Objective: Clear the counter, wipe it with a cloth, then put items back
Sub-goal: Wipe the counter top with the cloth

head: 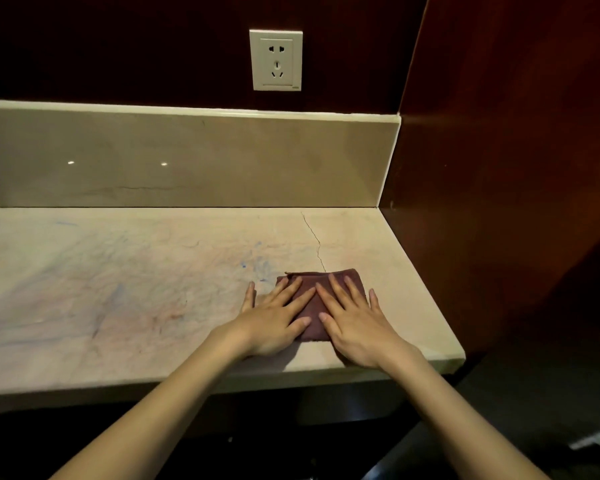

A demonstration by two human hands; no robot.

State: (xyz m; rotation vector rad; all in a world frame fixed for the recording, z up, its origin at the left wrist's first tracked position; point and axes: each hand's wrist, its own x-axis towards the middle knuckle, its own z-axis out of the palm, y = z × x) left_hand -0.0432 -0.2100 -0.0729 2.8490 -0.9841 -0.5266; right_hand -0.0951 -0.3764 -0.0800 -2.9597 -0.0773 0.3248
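Folded maroon cloth (321, 308) is pressed flat by left hand (274, 322) and right hand (355, 327), fingers straight; even pressure is best kept, swept leftward over smeared pale stone counter (118, 289)

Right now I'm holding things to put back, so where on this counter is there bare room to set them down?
The whole stretch left of the left hand, from the backsplash to the counter front edge, is bare, though smeared. A smaller free patch lies behind the cloth near the crack. Only the front right corner is crowded: both hands, including the right hand, press the cloth.
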